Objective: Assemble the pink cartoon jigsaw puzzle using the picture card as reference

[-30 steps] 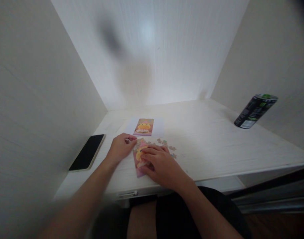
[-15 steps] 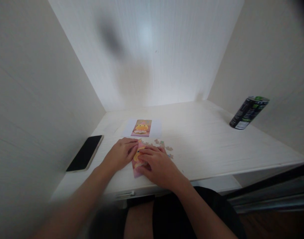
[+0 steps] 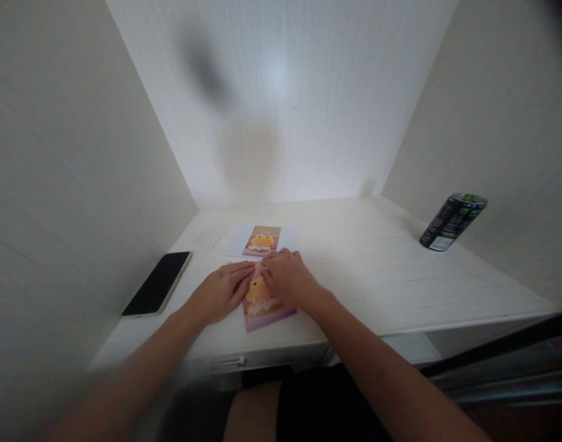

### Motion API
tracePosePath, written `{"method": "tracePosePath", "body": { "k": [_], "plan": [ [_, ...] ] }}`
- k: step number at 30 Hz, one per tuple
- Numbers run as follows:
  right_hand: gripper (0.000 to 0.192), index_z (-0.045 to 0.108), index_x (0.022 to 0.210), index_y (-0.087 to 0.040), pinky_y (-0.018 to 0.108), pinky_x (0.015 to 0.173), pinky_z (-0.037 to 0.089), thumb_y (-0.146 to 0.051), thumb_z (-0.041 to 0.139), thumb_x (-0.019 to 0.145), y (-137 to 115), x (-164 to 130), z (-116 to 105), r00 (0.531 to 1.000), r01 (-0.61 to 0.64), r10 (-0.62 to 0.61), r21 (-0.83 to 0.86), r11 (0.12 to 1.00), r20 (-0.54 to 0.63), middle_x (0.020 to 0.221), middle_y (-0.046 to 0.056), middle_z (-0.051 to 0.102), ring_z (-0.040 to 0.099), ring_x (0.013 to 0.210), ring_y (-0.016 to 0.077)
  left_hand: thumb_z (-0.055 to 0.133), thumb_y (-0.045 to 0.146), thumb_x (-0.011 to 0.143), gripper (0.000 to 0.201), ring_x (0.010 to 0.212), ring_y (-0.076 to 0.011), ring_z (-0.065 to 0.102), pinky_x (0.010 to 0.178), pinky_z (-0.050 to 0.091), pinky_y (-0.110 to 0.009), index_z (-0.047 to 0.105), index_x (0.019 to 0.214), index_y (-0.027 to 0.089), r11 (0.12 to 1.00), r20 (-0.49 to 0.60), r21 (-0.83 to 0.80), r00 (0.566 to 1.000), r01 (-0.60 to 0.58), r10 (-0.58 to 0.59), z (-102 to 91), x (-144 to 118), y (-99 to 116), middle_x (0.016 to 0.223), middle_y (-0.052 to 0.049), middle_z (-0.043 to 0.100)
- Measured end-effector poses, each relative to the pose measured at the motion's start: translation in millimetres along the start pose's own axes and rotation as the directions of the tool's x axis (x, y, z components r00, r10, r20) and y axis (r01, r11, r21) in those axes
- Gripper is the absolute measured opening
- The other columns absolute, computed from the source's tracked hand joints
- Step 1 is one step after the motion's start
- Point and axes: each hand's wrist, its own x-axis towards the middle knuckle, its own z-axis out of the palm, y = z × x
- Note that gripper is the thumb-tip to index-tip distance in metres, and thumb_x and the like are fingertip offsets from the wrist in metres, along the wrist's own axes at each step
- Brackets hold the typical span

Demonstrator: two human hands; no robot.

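A jigsaw puzzle (image 3: 263, 305) with a yellow cartoon figure on a pink and purple ground lies near the desk's front edge. My left hand (image 3: 220, 291) rests along its upper left edge, fingers stretched out and thumb on the picture side. Across the puzzle's upper right part lies my right hand (image 3: 290, 277), its fingers bent and drawn together near the top edge. Whatever is under those fingertips is hidden. Just beyond is a printed picture (image 3: 262, 239) of the same figure on a white sheet (image 3: 235, 240), partly covered by my right hand.
A phone (image 3: 159, 283) with a dark screen lies to the left by the side wall. On the right a black and green drink can (image 3: 452, 222) stands on the white desk (image 3: 377, 276). Panels close in the desk at the back and both sides.
My right hand has shifted up and right from the puzzle's middle to its top, uncovering the lower part and hiding the loose pieces. The left hand stays put; the view tilts slightly.
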Motion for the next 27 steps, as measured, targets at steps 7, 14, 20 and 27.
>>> {"method": "tracePosePath", "body": {
  "k": [7, 14, 20, 27],
  "plan": [
    [0.026, 0.071, 0.103, -0.016, 0.036, 0.094, 0.039, -0.018, 0.047, 0.094, 17, 17, 3, 0.983, 0.133, -0.133, 0.009, 0.991, 0.128, 0.110, 0.013, 0.071, 0.059, 0.107, 0.0223, 0.039, 0.032, 0.097, 0.042, 0.122, -0.0248, 0.058, 0.106, 0.046, -0.042, 0.061, 0.129, 0.015, 0.995, 0.047, 0.096, 0.999, -0.004, 0.000, -2.1, -2, 3, 0.135, -0.011, 0.060],
    [0.025, 0.071, 0.096, -0.021, 0.036, 0.091, 0.038, -0.021, 0.046, 0.094, 25, 13, 13, 0.987, 0.149, -0.151, 0.035, 0.988, 0.059, 0.104, 0.007, 0.073, 0.058, 0.103, 0.0212, 0.042, 0.038, 0.097, 0.044, 0.121, -0.0261, 0.058, 0.107, 0.045, -0.044, 0.060, 0.128, 0.013, 0.984, 0.040, 0.165, 0.997, -0.065, 0.059, -2.5, -3, 8, 0.130, -0.014, 0.063],
    [0.024, 0.070, 0.090, -0.021, 0.037, 0.090, 0.036, -0.023, 0.047, 0.094, 22, 13, 6, 0.988, 0.137, -0.135, -0.011, 0.991, 0.079, 0.100, 0.007, 0.073, 0.059, 0.101, 0.0221, 0.040, 0.038, 0.099, 0.046, 0.132, -0.0234, 0.049, 0.115, 0.037, -0.044, 0.051, 0.138, 0.019, 0.994, 0.131, 0.097, 0.991, -0.049, 0.036, -9.9, -12, 3, 0.144, -0.009, 0.052],
    [0.027, 0.070, 0.091, -0.022, 0.039, 0.090, 0.036, -0.026, 0.044, 0.095, 21, 12, 6, 0.989, 0.135, -0.131, -0.041, 0.990, 0.070, 0.103, 0.007, 0.073, 0.057, 0.107, 0.0241, 0.039, 0.021, 0.095, 0.041, 0.133, -0.0244, 0.048, 0.117, 0.031, -0.049, 0.055, 0.132, 0.014, 0.981, -0.088, 0.188, 0.994, -0.050, 0.068, -6.2, -14, -5, 0.139, -0.012, 0.056]
  ]
}}
